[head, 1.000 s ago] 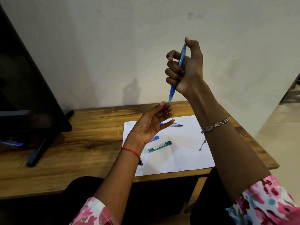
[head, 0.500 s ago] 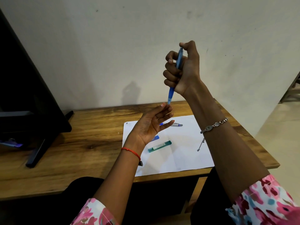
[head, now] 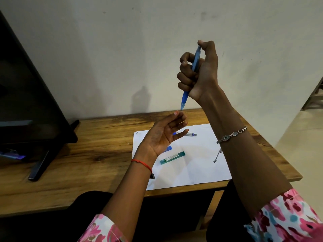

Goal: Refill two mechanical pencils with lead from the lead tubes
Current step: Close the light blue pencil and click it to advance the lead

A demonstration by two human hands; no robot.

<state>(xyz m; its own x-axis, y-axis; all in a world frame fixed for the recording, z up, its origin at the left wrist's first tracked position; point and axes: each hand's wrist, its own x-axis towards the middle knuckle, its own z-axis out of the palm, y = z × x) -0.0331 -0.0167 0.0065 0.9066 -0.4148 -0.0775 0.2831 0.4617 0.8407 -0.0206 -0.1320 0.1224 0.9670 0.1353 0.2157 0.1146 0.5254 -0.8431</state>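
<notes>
Clicking stage, I'd judge: blue mechanical pencil (head: 184,99) upright, tip down, right hand (head: 201,75) fisted round it with thumb on the cap, tip just above the fingertips of the left hand (head: 162,137), loose and holding nothing; second pencil (head: 190,134) and green lead tube (head: 172,157) lie on the paper (head: 201,168) on the counter (head: 78,163), so probably one pencil left to refill

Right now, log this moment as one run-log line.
right hand grips blue pencil tip-down, thumb on top | left hand open, fingertips by its tip | second pencil, green lead tube on paper
</notes>
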